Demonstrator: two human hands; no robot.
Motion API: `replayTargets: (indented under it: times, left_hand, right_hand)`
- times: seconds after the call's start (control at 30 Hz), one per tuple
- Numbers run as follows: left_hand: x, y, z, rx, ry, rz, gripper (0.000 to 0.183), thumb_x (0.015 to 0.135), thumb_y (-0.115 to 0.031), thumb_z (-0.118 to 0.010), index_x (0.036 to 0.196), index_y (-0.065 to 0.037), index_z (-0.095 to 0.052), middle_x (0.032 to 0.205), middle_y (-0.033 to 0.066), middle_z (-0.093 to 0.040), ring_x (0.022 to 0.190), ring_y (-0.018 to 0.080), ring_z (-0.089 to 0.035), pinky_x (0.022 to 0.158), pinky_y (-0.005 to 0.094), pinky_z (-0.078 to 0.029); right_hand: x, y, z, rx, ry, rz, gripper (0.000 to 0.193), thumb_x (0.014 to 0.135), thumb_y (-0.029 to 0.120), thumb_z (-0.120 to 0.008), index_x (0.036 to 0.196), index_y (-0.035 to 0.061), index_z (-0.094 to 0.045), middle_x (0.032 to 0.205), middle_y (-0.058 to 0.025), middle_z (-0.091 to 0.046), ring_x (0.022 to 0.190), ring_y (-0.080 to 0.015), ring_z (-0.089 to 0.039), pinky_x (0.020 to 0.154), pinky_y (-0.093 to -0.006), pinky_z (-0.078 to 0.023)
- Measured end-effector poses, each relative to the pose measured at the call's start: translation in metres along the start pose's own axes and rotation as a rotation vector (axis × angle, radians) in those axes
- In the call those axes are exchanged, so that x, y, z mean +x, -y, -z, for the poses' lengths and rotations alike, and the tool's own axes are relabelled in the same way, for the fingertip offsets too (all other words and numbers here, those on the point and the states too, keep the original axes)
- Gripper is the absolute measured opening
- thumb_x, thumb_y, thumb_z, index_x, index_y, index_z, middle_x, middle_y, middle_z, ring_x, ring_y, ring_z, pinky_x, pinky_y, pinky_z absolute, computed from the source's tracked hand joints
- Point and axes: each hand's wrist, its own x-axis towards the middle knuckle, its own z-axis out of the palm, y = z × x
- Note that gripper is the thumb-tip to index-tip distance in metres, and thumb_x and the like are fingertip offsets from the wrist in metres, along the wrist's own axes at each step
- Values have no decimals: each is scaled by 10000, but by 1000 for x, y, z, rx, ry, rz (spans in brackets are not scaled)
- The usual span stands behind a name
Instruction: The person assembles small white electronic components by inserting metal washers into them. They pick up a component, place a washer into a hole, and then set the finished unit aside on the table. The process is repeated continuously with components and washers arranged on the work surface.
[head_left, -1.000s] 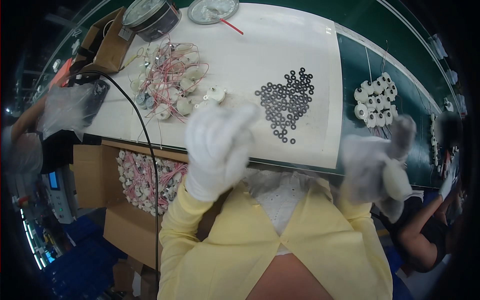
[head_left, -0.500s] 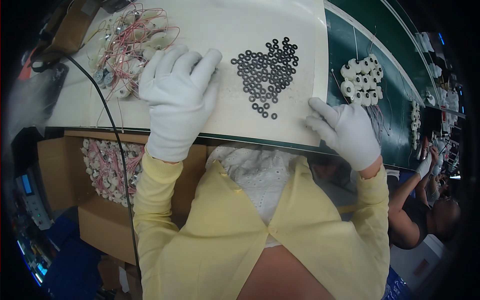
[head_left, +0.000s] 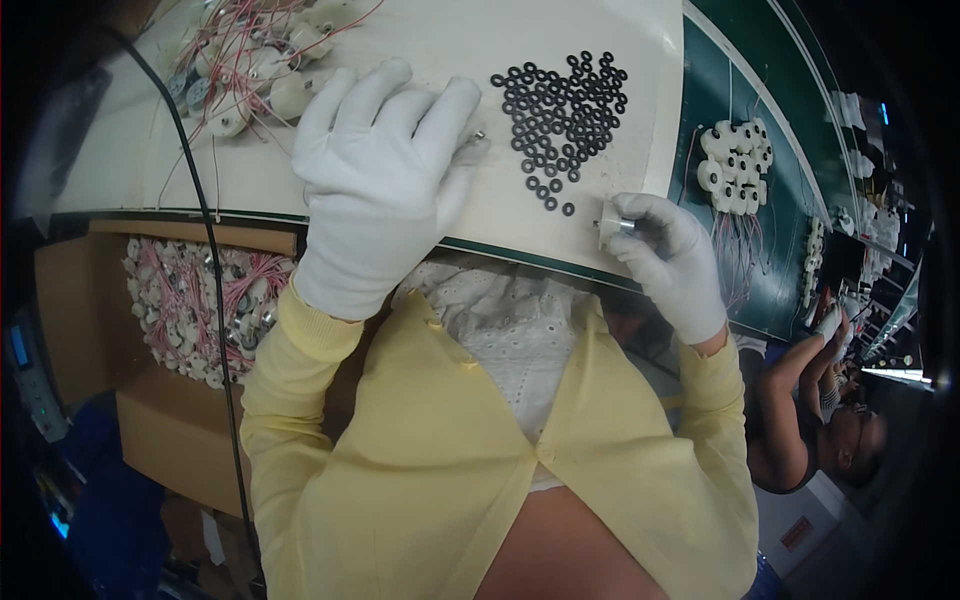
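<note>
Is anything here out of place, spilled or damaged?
Nothing stands out. The black rings lie in a loose heap on the white mat; the right hand holds a small white part.

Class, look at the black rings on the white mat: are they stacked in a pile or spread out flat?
Spread flat: the black rings lie in one loose layer on the white mat, many side by side.

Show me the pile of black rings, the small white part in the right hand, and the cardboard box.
black rings (head_left: 560, 105), head view, middle of pile
white part (head_left: 609, 226), head view, its body
cardboard box (head_left: 170, 430), head view, front wall
</note>
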Motion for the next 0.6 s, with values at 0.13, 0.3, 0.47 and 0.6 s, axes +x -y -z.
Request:
replayTargets:
  times: [0.13, 0.3, 0.47, 0.6]
  left_hand:
    - [2, -2, 2, -27, 29, 29, 435, 807, -258, -828, 1224, -153, -757, 1021, 49, -713, 1104, 300, -674, 1044, 476, -471]
    - [1, 0, 0, -58, 28, 31, 446, 813, -263, -828, 1237, -151, -747, 1018, 49, -713, 1120, 301, -667, 1052, 472, -467]
    - [1, -1, 0, -62, 22, 37, 462, 813, -271, -834, 1251, -155, -742, 1034, 47, -700, 1127, 303, -657, 1062, 475, -462]
    - [1, 0, -1, -65, 21, 32, 465, 814, -275, -837, 1255, -159, -742, 1043, 44, -690, 1128, 301, -651, 1072, 479, -454]
  right_hand:
    - [5, 5, -3, -163, 39, 125, 319, 899, -10, -760, 1203, 30, -671, 1054, -78, -726, 922, -171, -736, 780, -308, -608]
    - [24, 14, 4, -799, 35, 570, 372, 813, 72, -812, 1161, 131, -694, 1018, -25, -693, 819, -265, -687, 750, -391, -527]
    - [37, 46, -3, -1071, 106, 711, 379, 768, 131, -821, 1122, 185, -696, 947, 12, -684, 780, -242, -654, 753, -384, -468]
    - [38, 54, -1, -1091, 177, 651, 361, 771, 137, -813, 1106, 190, -691, 893, 36, -677, 773, -236, -647, 734, -383, -457]
